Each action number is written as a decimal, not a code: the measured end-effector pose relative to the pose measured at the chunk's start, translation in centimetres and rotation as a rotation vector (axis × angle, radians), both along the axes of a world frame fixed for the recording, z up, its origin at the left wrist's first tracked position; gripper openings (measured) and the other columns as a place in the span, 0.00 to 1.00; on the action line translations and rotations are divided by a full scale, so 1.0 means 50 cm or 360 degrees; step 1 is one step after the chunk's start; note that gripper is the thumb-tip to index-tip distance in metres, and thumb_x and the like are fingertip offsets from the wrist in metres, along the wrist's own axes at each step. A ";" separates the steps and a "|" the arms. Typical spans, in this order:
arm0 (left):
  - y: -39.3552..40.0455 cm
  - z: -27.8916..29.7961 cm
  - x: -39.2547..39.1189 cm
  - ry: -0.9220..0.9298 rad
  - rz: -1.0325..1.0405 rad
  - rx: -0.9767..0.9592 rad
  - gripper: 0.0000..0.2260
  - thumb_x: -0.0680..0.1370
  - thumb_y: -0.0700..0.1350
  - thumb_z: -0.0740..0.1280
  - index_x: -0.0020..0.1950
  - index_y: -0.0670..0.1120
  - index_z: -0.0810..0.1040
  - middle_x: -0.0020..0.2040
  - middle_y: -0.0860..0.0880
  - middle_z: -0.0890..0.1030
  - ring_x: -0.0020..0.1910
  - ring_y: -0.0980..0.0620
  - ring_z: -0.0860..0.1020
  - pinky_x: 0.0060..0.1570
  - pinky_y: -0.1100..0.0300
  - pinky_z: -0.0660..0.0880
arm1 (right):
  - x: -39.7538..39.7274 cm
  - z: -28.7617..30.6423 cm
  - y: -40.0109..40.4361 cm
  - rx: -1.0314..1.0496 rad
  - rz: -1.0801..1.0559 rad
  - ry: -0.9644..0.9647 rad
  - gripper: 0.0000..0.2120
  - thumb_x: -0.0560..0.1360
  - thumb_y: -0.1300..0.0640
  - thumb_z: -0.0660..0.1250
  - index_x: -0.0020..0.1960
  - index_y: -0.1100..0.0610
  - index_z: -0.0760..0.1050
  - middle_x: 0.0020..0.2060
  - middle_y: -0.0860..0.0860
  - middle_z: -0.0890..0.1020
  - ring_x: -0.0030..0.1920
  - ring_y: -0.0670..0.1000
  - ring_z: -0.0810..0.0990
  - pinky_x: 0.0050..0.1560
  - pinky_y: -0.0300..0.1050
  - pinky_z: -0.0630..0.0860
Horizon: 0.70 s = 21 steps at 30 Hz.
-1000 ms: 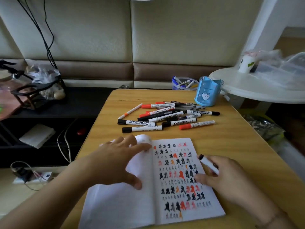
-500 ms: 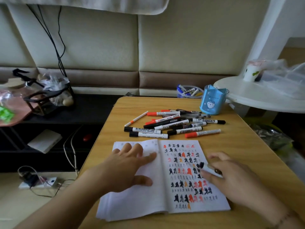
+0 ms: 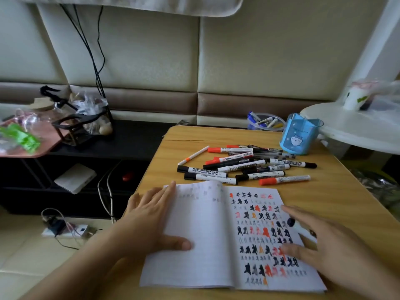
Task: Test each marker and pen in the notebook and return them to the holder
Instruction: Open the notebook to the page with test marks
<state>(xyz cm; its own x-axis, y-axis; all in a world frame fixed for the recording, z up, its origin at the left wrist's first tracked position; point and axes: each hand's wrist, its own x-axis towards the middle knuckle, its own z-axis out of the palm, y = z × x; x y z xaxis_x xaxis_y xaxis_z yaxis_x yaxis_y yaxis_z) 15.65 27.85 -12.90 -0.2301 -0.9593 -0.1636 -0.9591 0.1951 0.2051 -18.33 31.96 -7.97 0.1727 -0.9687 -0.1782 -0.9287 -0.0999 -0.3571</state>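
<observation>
We are getting the notebook [image 3: 205, 234] ready on the counter [image 3: 324, 204] for testing. Our left hand [image 3: 149, 221] lies flat, fingers straight, pressing down the blank left page. Beyond the notebook lies a heap of markers [image 3: 244, 167], with the blue holder [image 3: 299, 134] behind. Our right hand [image 3: 331, 250] spreads over the scribbled page, a black-capped marker [image 3: 300, 229] tucked beneath it; whether it grips this we cannot tell. Next, we judge, comes uncapping.

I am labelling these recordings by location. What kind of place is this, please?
Probably a living room in a home. A padded sofa back stands behind the small wooden table, a low dark shelf unit holds household clutter, and a power strip lies on the tiled floor.
</observation>
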 end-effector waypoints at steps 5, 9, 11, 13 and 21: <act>-0.001 -0.002 -0.004 0.0009 -0.0024 -0.0032 0.58 0.60 0.82 0.59 0.77 0.57 0.32 0.79 0.59 0.42 0.76 0.57 0.39 0.75 0.47 0.40 | 0.023 0.000 -0.010 -0.0084 0.0016 0.0023 0.40 0.65 0.28 0.63 0.71 0.25 0.46 0.70 0.26 0.55 0.68 0.37 0.68 0.61 0.37 0.71; 0.002 -0.004 0.000 0.0043 -0.0028 -0.0082 0.57 0.58 0.83 0.57 0.78 0.59 0.35 0.79 0.60 0.44 0.76 0.58 0.40 0.75 0.48 0.39 | 0.021 0.015 -0.013 -0.0064 -0.0018 -0.0129 0.31 0.67 0.36 0.69 0.62 0.20 0.56 0.64 0.32 0.71 0.42 0.35 0.74 0.43 0.32 0.72; 0.008 -0.004 -0.002 0.0048 -0.0050 -0.0137 0.54 0.61 0.83 0.55 0.78 0.60 0.39 0.78 0.62 0.46 0.76 0.59 0.41 0.75 0.47 0.38 | 0.017 0.028 -0.009 -0.0079 -0.0112 -0.0625 0.22 0.66 0.34 0.68 0.57 0.22 0.65 0.58 0.35 0.77 0.36 0.39 0.77 0.37 0.33 0.73; 0.013 -0.005 -0.009 0.0007 -0.0118 -0.0209 0.49 0.65 0.82 0.52 0.79 0.60 0.41 0.78 0.64 0.47 0.77 0.60 0.41 0.76 0.46 0.37 | 0.010 0.037 0.000 -0.0066 -0.0156 -0.1121 0.24 0.63 0.26 0.66 0.59 0.25 0.70 0.49 0.45 0.85 0.30 0.47 0.80 0.30 0.38 0.74; 0.003 -0.009 0.002 0.1190 -0.0092 -0.0169 0.40 0.68 0.65 0.74 0.74 0.66 0.56 0.72 0.68 0.62 0.71 0.68 0.63 0.67 0.60 0.65 | 0.118 0.023 0.007 0.0200 0.0568 -0.1172 0.35 0.69 0.27 0.61 0.67 0.19 0.44 0.59 0.32 0.79 0.71 0.34 0.64 0.73 0.48 0.60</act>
